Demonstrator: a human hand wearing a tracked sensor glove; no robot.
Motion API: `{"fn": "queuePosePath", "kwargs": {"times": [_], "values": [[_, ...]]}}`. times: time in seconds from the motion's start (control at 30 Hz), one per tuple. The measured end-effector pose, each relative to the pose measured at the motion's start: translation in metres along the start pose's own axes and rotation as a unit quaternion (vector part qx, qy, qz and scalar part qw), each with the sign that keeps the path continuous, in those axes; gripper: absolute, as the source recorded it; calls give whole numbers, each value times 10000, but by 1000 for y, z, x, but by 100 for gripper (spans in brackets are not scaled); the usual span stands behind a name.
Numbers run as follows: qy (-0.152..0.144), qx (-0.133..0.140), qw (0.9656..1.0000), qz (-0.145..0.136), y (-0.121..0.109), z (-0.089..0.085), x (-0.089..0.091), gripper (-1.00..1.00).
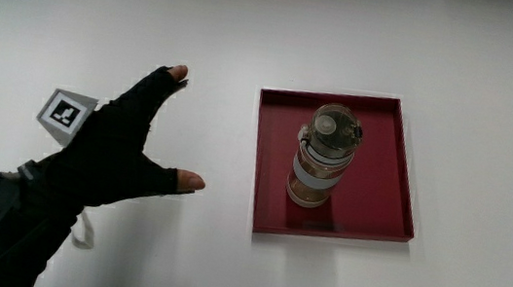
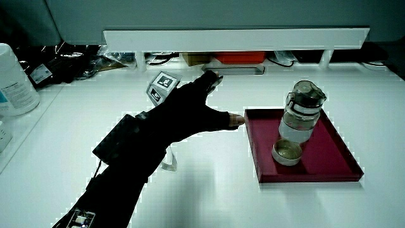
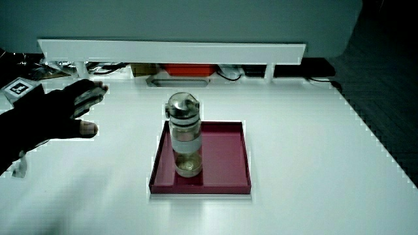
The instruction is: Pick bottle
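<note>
Seemingly bottle (image 1: pixel 321 159) apart from fingers (image 1: pixel 168 79).

Bright, even light from overhead floods the white table (image 1: pixel 462 71), which is close to overexposed in the main view, its surface detail washed out. The tray (image 1: pixel 273 165) holds its dark red and carries a faint reflection of the bottle (image 1: pixel 323 157) on its floor. Shadows are soft and short. The black hand (image 1: pixel 113 155) reads as a near-featureless silhouette. In both side views the table glows, with jagged bright fringes along the tray (image 2: pixel 354 171) (image 3: pixel 157 186) and the hand (image 2: pixel 183 111). The partition (image 3: pixel 170 49) is bright, the space under it dim.
</note>
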Motion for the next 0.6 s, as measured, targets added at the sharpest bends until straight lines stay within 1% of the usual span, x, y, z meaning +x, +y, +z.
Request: {"fn": "queuePosePath", "kwargs": {"times": [0.03,0.07,0.13,0.17,0.2,0.23,0.27,0.33,0.4,0.43,0.47,0.5,0.53,0.57,0.6], "values": [[103,-4,9999,33,3,-3,-1,0],[99,-38,9999,98,4,-6,4,0],[168,-69,9997,166,8,-11,5,0],[60,-89,9996,242,10,-13,6,0],[114,-97,9994,302,13,-16,6,0],[9,-133,9994,319,16,-19,8,0],[0,-74,10000,35,20,-23,5,0],[-141,-121,9998,-44,25,-30,4,0],[-243,-129,9993,-259,31,-40,-2,0],[-383,-204,9989,-200,32,-44,-3,0],[-146,-161,9997,-137,34,-48,-5,0],[-223,-226,9995,-62,35,-52,-5,0],[-139,-228,9996,-127,38,-56,-8,0],[-80,-280,9995,113,39,-58,-6,0],[-100,-236,9997,-41,42,-62,-11,0]]}}
